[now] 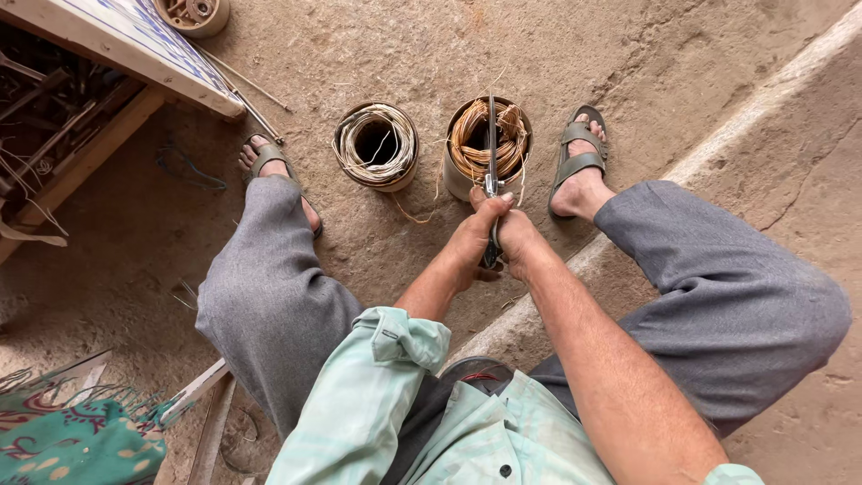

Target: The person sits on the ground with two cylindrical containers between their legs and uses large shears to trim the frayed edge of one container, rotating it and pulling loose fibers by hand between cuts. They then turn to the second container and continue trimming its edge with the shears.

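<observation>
Steel shears (pixel 492 153) are being clamped by the fingers of both hands, left hand (pixel 473 241) and right hand (pixel 519 235) pressing together around the handles at frame centre. Blades are pointing toward 12 o'clock, reaching into a can (pixel 488 151) of tan wire coils. Just at 9 o'clock of it, a second can (pixel 376 145) is holding pale coils. Both are standing on the dirt floor (pixel 377 54) between sandalled feet.
</observation>
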